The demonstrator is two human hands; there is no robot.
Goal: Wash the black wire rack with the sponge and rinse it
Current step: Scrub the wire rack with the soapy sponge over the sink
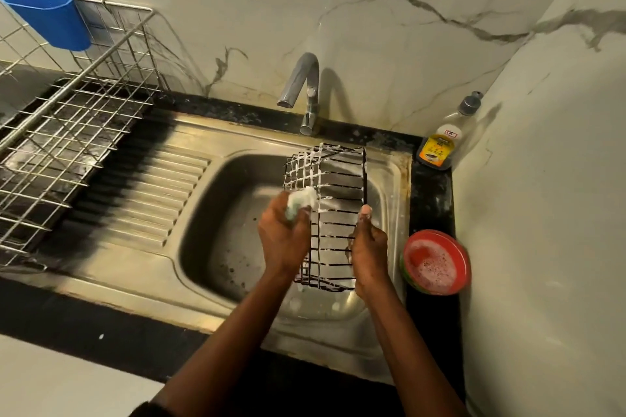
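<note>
Gripping the sponge (301, 201), left hand (283, 237) meets black wire rack (333, 213) — right hand (369, 247) holds it.

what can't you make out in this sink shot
Head view:
- sponge: mostly wrapped by the left hand and foam, blurred.
- black wire rack: near side partly behind the right hand.
- soap bottle label: too small to read.
- silver dish rack: cut off by left edge.
</note>
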